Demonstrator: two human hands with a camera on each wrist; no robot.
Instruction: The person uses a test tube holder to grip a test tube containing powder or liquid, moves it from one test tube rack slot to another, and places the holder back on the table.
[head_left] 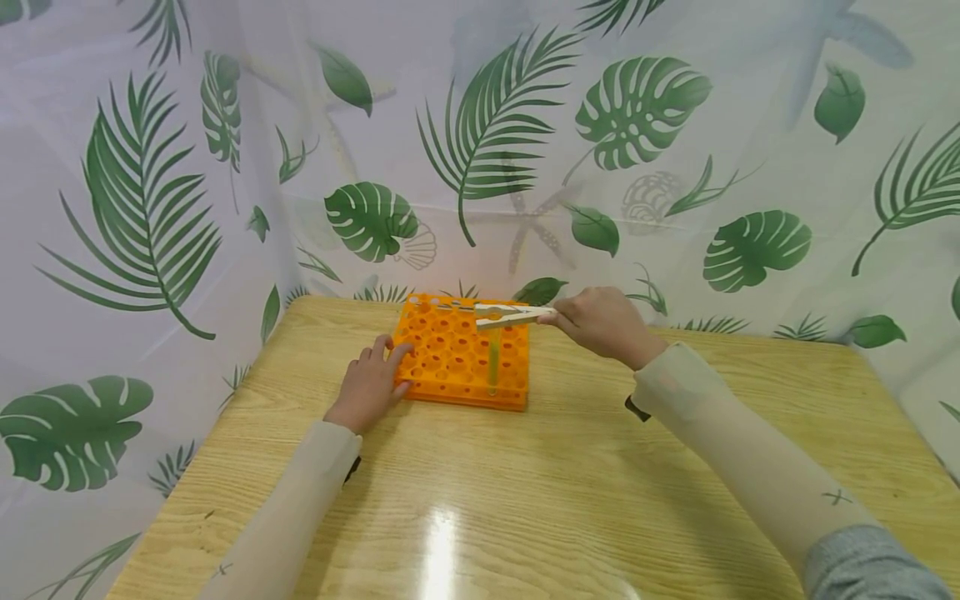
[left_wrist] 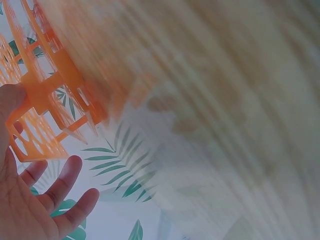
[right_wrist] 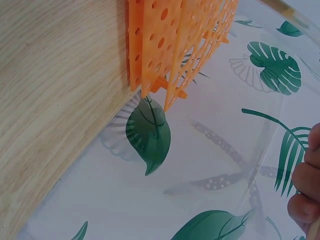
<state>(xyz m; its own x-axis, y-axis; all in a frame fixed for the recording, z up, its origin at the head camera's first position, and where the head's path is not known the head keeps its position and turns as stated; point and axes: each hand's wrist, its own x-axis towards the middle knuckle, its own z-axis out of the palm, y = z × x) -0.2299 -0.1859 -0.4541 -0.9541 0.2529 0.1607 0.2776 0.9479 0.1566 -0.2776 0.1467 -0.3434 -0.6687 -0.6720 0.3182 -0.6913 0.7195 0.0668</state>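
An orange perforated tube rack [head_left: 450, 354] sits at the far middle of the wooden table [head_left: 525, 500]. My left hand [head_left: 371, 383] rests against the rack's left edge with its fingers fairly straight. In the left wrist view the thumb touches the rack [left_wrist: 45, 95] and the fingers [left_wrist: 65, 185] are spread. My right hand [head_left: 600, 323] grips a wooden clamp [head_left: 510, 315] held level over the rack. The clamp's tip holds a thin tube of yellow-green liquid [head_left: 493, 362], which stands upright in a hole on the rack's right side. The right wrist view shows the rack's underside [right_wrist: 170, 45] and curled fingertips [right_wrist: 307, 190].
A white curtain printed with green leaves [head_left: 487, 142] hangs close behind and around the table on the left, back and right. The rack stands near the table's far edge. Bare glossy wood stretches from the rack to the near edge.
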